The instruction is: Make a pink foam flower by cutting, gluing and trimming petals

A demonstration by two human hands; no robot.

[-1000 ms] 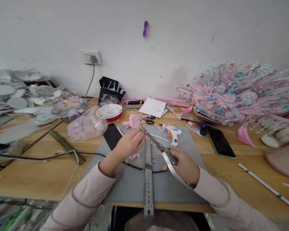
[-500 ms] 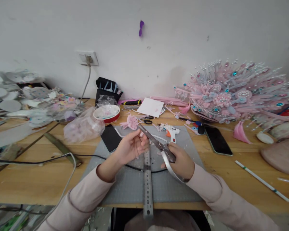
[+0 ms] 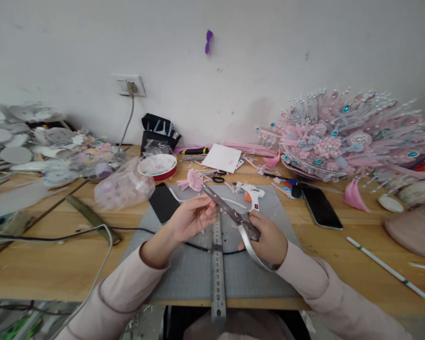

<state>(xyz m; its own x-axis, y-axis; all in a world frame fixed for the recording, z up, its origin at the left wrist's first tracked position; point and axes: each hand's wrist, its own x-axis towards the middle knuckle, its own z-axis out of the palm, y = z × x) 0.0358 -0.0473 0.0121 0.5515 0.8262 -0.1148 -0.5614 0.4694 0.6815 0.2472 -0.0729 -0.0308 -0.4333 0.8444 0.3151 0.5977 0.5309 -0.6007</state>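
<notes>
Large scissors (image 3: 230, 211) are gripped by the handles in my right hand (image 3: 269, 237), their blades pointing up and left over the mat. My left hand (image 3: 194, 218) is beside the blades with its fingers pinched together; what is between the fingertips is too small to make out. A steel ruler (image 3: 217, 274) lies under the hands on the grey cutting mat (image 3: 184, 278). Just beyond my left hand sits a pink fluffy flower piece (image 3: 192, 180).
A white glue gun (image 3: 255, 196), a phone (image 3: 320, 206) and a red-rimmed bowl (image 3: 157, 175) stand beyond the hands. A large pink beaded headdress (image 3: 333, 141) fills the back right. A black cable (image 3: 138, 229) crosses the mat.
My left fingertips have shifted slightly along the scissor blades. My right hand still holds the scissors, in nearly the same place.
</notes>
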